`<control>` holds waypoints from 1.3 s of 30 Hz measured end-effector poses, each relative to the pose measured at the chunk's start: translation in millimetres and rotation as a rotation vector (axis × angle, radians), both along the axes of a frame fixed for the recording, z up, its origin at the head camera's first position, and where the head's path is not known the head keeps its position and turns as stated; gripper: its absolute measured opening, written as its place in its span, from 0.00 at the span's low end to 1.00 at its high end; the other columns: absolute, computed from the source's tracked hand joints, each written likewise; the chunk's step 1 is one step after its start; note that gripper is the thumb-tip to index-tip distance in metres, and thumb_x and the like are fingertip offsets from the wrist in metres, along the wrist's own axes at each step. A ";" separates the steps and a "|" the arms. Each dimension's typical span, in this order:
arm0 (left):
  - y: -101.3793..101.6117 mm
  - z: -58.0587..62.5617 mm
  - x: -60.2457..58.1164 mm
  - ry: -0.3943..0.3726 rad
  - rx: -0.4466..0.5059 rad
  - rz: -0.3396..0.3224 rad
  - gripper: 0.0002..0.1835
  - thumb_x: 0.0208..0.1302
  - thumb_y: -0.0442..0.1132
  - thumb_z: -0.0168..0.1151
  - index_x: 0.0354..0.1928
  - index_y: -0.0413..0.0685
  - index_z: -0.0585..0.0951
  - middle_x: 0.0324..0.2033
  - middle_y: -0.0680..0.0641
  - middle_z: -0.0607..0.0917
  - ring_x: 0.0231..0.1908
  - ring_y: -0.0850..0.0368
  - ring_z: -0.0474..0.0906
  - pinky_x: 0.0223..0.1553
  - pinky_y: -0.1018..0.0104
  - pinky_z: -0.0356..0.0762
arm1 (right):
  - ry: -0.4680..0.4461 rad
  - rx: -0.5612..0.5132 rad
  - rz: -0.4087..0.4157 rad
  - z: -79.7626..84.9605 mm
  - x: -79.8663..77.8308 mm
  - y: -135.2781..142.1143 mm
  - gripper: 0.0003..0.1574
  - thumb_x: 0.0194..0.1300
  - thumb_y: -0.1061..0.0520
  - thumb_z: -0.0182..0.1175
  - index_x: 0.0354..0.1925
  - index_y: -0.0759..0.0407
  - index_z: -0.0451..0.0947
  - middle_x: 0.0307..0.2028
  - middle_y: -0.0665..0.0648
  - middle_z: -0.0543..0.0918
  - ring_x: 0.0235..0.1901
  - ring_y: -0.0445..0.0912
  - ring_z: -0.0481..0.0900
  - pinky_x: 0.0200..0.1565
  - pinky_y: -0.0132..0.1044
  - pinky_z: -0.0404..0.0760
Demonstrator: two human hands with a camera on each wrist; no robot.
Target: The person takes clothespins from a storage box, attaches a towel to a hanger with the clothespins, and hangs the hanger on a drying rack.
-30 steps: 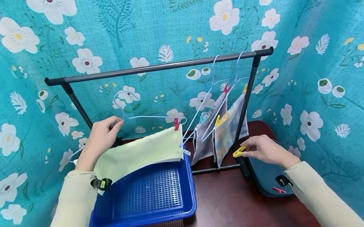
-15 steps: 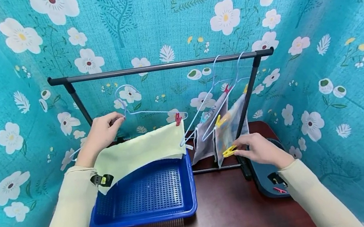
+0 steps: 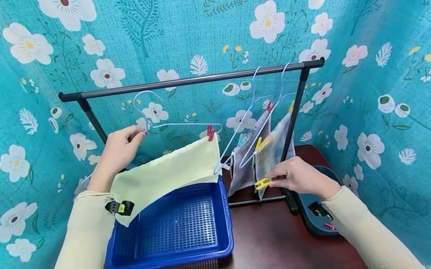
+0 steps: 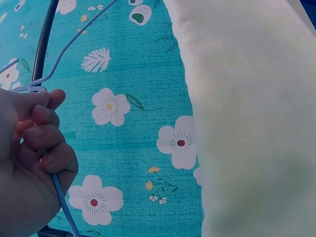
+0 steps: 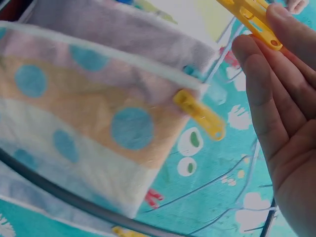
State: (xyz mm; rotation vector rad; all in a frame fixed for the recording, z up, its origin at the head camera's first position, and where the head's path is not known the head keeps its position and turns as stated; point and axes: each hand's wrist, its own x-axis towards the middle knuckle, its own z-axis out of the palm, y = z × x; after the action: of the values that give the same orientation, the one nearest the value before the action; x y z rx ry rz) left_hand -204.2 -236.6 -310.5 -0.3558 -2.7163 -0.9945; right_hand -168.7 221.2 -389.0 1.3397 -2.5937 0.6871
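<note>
My left hand (image 3: 121, 151) grips a light blue wire hanger (image 3: 145, 112) just below its hook, a little under the rack's bar. A pale yellow towel (image 3: 170, 169) hangs from that hanger, with a red clothespin (image 3: 210, 132) at its right corner. In the left wrist view, the fingers curl around the hanger wire (image 4: 61, 202) and the towel fills the right side. Between thumb and fingers my right hand (image 3: 299, 177) pinches a yellow clothespin (image 3: 263, 183), in front of the hanging checked cloth (image 3: 269, 159). The right wrist view shows this clothespin (image 5: 254, 19) at the top.
A black rack (image 3: 191, 81) spans the back. Two hangers at its right carry a grey cloth (image 3: 243, 177) and the checked cloth, fastened with clothespins. Beneath the towel stands a blue basket (image 3: 171, 259). A dark blue tray (image 3: 311, 213) with a pink clothespin sits at the right.
My left hand has raised the hanger and towel toward the bar. My right hand has moved left with the yellow clothespin, away from the tray.
</note>
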 end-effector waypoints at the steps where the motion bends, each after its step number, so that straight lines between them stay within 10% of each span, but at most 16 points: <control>1: 0.7 0.7 -0.5 -0.006 0.003 -0.004 0.18 0.74 0.47 0.46 0.49 0.44 0.80 0.31 0.44 0.78 0.26 0.50 0.66 0.25 0.58 0.62 | 0.009 0.009 0.003 1.9 0.7 -2.0 0.14 0.50 0.57 0.72 0.39 0.56 0.87 0.32 0.48 0.86 0.28 0.35 0.80 0.33 0.28 0.78; 21: 6.6 17.1 0.2 -0.052 0.074 -0.025 0.19 0.74 0.47 0.46 0.53 0.44 0.79 0.33 0.43 0.76 0.30 0.49 0.65 0.27 0.59 0.62 | 0.113 -0.014 0.201 41.6 10.8 -69.7 0.15 0.51 0.58 0.72 0.40 0.59 0.86 0.31 0.50 0.86 0.27 0.35 0.80 0.33 0.26 0.77; 39: 18.6 28.3 2.3 -0.134 0.111 -0.039 0.17 0.74 0.41 0.44 0.55 0.43 0.77 0.29 0.43 0.72 0.19 0.52 0.60 0.24 0.59 0.60 | 0.090 -0.010 0.203 54.8 2.5 -100.7 0.14 0.55 0.57 0.70 0.42 0.59 0.86 0.33 0.50 0.86 0.28 0.34 0.81 0.32 0.21 0.75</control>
State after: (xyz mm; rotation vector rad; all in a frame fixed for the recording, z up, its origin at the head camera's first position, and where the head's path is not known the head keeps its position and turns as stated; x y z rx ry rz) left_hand -201.8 -217.9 -282.2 -0.3350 -2.7655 -1.2158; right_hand -166.2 120.4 -334.2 1.6078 -2.4039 0.6502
